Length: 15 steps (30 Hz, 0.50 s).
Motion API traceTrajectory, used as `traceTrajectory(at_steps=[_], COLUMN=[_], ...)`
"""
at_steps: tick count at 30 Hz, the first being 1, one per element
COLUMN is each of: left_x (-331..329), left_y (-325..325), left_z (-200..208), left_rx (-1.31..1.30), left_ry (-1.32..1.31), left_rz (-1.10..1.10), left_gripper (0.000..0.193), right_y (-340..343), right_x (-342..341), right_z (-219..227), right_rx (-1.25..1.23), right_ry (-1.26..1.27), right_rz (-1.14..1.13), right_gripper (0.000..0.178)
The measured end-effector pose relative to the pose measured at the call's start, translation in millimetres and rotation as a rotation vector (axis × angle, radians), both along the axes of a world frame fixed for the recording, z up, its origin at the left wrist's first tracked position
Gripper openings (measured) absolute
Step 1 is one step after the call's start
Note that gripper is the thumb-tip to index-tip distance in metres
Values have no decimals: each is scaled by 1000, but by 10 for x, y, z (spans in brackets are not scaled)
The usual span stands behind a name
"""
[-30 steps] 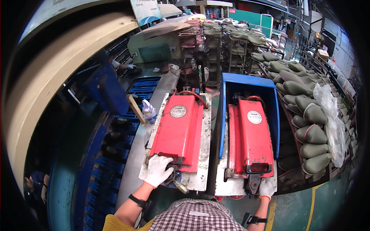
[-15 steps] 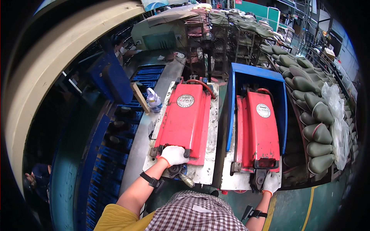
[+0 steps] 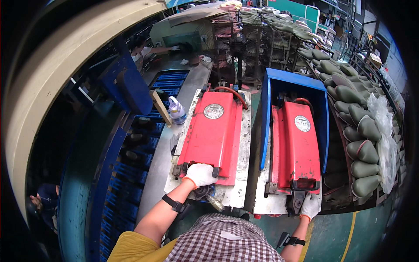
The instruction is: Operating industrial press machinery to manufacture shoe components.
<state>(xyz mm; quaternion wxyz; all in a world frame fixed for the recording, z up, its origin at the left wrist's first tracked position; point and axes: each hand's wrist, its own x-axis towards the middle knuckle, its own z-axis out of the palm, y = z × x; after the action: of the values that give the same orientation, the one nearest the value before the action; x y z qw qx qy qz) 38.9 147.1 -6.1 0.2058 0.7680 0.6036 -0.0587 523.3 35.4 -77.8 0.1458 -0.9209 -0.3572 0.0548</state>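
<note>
Two long red machine covers lie side by side, each with a round white label. My left hand (image 3: pixel 200 174), in a white knit glove, is closed over the black handle (image 3: pixel 215 171) at the front of the left red cover (image 3: pixel 213 135). Below that hand are a round black fitting and a bottle-like piece (image 3: pixel 215 202) at the white base's front edge. My right hand (image 3: pixel 310 205), also gloved, rests at the front edge below the right red cover (image 3: pixel 301 150), beside a black bracket (image 3: pixel 298 200). Its fingertips are hard to make out. That cover's black handle (image 3: pixel 305 184) is untouched.
A blue hood (image 3: pixel 297 75) surrounds the right machine's back and sides. To the right, a rack holds several grey-green shoe-shaped pieces (image 3: pixel 365 169) and clear plastic (image 3: pixel 380 144). A purple-white bottle (image 3: pixel 176 112) stands left, beside blue rollers (image 3: pixel 167 85). Another person (image 3: pixel 139 53) works beyond.
The whole view has shifted slightly, with the machines now a little higher and further right. Both my hands keep their places on the machines. The far person's arm has stretched out to the right.
</note>
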Motion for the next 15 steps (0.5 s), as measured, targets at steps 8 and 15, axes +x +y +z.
traceTrajectory(at_steps=[8, 15], left_x=[-15, -16], left_y=[0, 4], left_z=[-44, -47], left_rx=[15, 27], left_ry=[8, -1], left_rz=[2, -5], left_gripper=[49, 49], right_y=[-1, 10], right_x=[-16, -32], right_z=[-4, 19], right_rx=[37, 21], right_ry=[-17, -7], right_rz=[-6, -20], right_gripper=[41, 41])
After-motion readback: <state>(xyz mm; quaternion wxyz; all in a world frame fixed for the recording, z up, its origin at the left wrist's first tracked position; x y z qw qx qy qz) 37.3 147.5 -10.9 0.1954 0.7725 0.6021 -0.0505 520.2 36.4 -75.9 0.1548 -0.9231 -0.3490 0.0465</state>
